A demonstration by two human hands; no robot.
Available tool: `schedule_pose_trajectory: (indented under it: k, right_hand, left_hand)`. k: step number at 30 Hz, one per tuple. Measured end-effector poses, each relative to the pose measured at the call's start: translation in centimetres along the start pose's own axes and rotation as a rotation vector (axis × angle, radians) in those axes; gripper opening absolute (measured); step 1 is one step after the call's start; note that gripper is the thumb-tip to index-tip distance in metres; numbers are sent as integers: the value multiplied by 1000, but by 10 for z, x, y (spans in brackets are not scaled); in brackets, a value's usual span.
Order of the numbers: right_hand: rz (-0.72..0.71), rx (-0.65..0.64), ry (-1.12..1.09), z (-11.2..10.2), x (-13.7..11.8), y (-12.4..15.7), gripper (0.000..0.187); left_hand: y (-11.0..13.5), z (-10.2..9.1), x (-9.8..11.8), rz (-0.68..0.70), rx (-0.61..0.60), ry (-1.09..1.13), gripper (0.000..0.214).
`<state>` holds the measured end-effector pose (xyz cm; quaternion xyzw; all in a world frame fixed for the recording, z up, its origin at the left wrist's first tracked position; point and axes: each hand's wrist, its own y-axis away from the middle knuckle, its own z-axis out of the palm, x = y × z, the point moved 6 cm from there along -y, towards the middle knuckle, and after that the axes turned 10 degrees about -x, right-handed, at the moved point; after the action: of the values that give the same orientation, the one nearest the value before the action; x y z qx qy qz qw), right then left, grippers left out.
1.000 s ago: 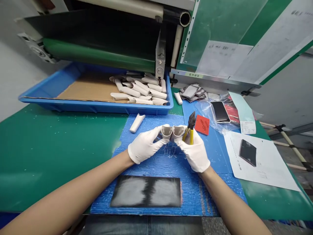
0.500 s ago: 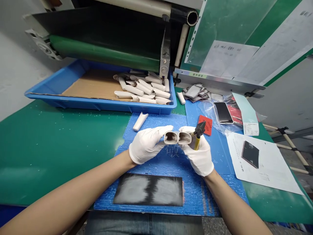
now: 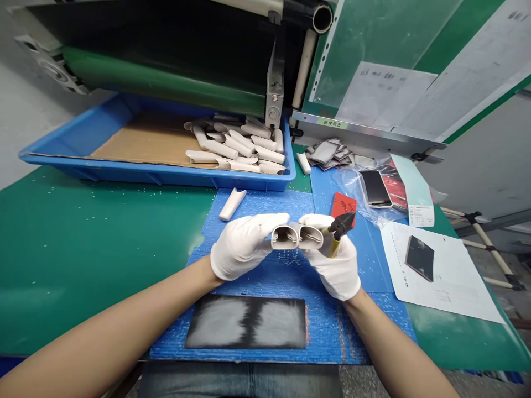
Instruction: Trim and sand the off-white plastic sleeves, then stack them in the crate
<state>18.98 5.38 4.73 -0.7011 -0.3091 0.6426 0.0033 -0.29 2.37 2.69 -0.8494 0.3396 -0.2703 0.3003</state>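
- The left hand [image 3: 240, 247], in a white cotton glove, is closed around one side of a pale plastic piece [image 3: 297, 236] with two hollow oval openings facing the wearer.
- The gloved right hand [image 3: 334, 260] grips the other side, with yellow-handled side cutters [image 3: 341, 225] clenched in the same hand, black tips pointing up and away.
- That pale plastic piece is held above a blue corrugated mat [image 3: 170, 349], over its middle.
- A similar loose piece [image 3: 232, 204] lies on the mat, beyond the left hand.
- More lie heaped in a blue tray [image 3: 157, 178] lined with cardboard.
- A red pad [image 3: 343, 207] sits just past the cutters.
- A dark panel [image 3: 245, 322] lies on the mat, nearer the wearer.
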Motion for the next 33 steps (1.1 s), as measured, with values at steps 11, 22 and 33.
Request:
schedule_pose_trajectory:
  k: [11, 22, 33]
  right_hand:
    - [65, 13, -3, -2, 2, 2, 28]
    - [188, 21, -13, -1, 7, 1, 33]
    - [129, -22, -82, 0, -2, -2, 24]
  left_hand:
    - [-3, -1, 2, -15, -2, 22, 57]
    - [-7, -4, 9, -63, -34, -16, 51]
    - [-14, -13, 17, -3, -27, -69, 62]
